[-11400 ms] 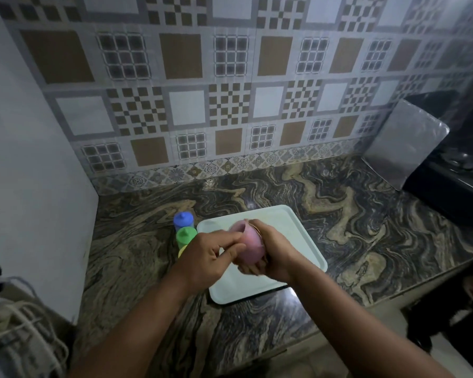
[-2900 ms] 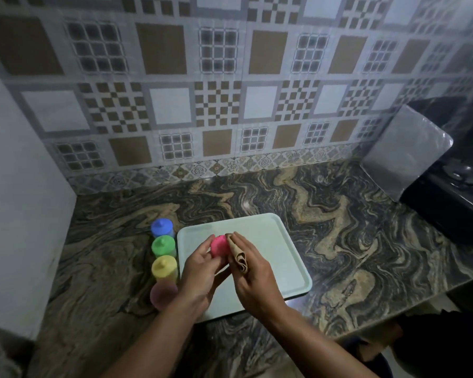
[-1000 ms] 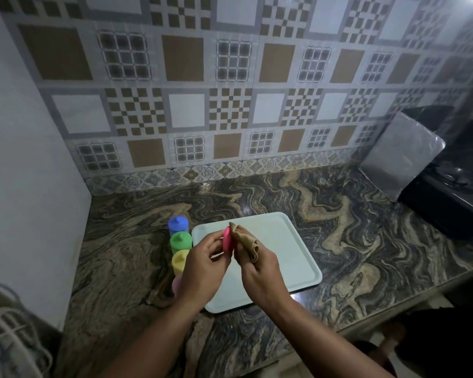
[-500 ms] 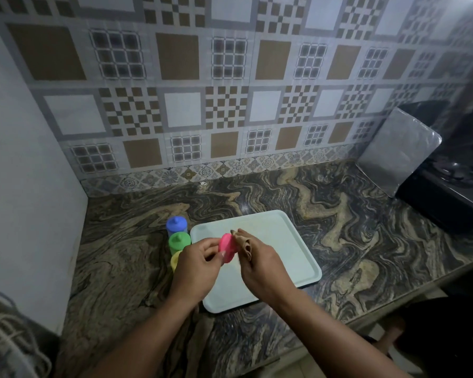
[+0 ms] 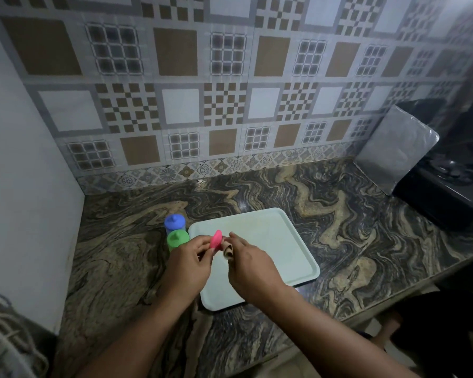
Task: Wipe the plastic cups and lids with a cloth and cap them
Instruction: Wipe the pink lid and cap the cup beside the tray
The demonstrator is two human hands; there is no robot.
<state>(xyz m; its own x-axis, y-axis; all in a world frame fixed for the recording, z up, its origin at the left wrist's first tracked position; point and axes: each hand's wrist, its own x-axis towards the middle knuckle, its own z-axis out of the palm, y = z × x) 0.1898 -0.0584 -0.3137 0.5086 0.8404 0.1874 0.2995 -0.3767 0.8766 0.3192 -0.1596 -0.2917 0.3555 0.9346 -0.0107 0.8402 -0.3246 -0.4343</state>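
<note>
Pink lid (image 5: 216, 239) pinched in left hand (image 5: 187, 264), right hand (image 5: 250, 264) pinching cloth (image 5: 228, 251) against it: wiping; capping its cup likely follows.

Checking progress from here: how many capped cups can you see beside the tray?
2. The blue-capped cup stands off the tray's far-left corner, and the green-capped cup is right in front of it. The left hand covers the spot nearer the camera, so more may be hidden.

I find no legible text, label, brand, number or sign on the pink lid (image 5: 216, 239), the cloth (image 5: 228, 251), the capped cups (image 5: 174, 232), the tray (image 5: 284, 241), the desk (image 5: 366, 241) or the tiled wall (image 5: 230, 91).
</note>
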